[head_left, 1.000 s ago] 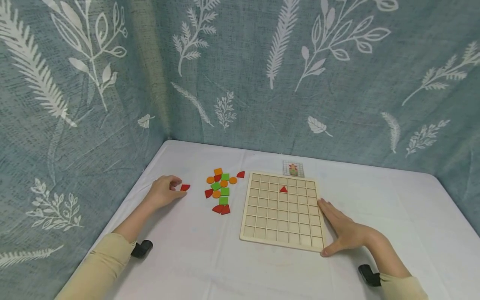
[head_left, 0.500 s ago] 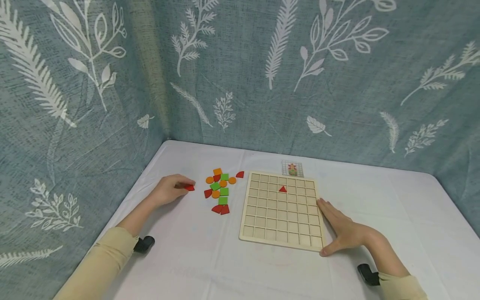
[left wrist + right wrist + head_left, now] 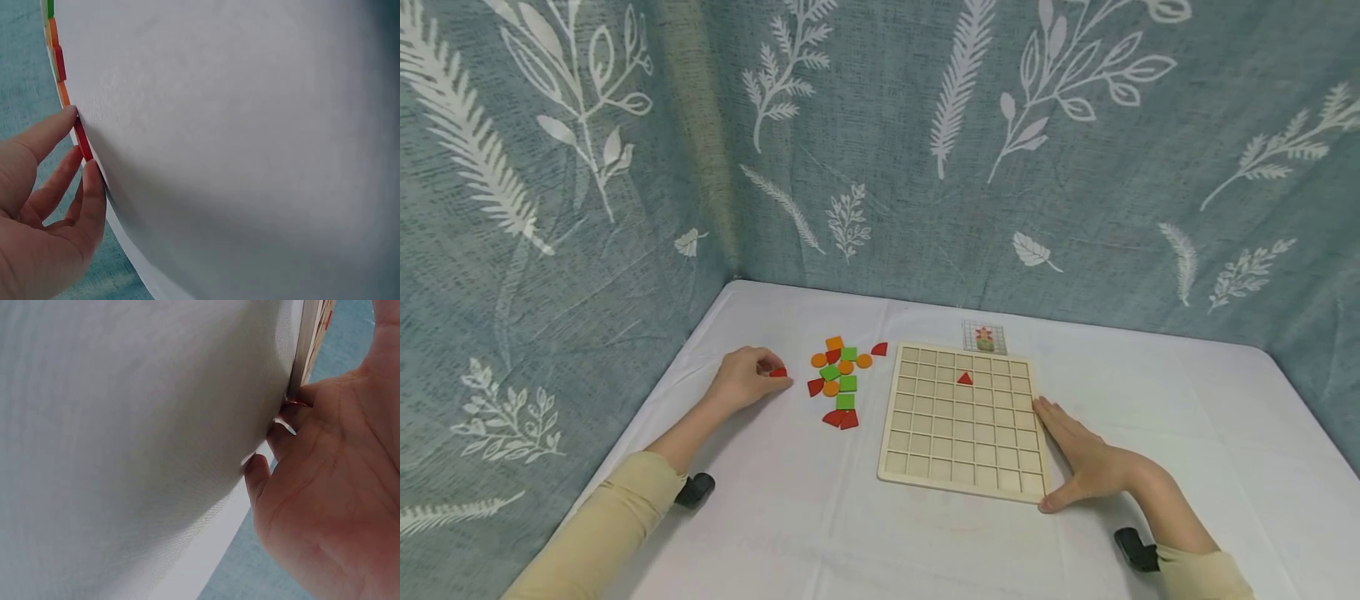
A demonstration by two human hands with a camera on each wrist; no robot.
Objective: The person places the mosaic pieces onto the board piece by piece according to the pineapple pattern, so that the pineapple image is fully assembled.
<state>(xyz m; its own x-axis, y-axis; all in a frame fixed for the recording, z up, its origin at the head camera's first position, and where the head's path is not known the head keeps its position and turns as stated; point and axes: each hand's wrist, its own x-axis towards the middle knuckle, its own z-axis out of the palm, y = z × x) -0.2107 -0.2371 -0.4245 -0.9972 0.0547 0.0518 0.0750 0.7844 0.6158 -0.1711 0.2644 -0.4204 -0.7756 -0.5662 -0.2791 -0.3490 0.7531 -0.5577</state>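
At the left of the table my left hand (image 3: 747,380) pinches a red quarter-circle tile (image 3: 778,373) between thumb and fingertips. In the left wrist view that tile (image 3: 82,139) appears edge-on, close over the white cloth. My right hand (image 3: 1093,462) lies with fingers extended and thumb spread, along the right edge of a wooden grid board (image 3: 889,433). The right wrist view has its fingertips at the board's edge (image 3: 304,344). One red triangle tile (image 3: 965,378) sits in the board's upper part.
Between my left hand and the board lie several loose tiles: green squares (image 3: 847,383), orange circles (image 3: 864,361), an orange square (image 3: 834,343) and red quarter circles (image 3: 848,419). A small pattern card (image 3: 984,337) lies behind the board. Patterned curtains (image 3: 880,208) stand behind and left.
My left hand has moved right to the red quarter-circle tile, and the tile has shifted slightly right with it. My right hand and the board stay in place.
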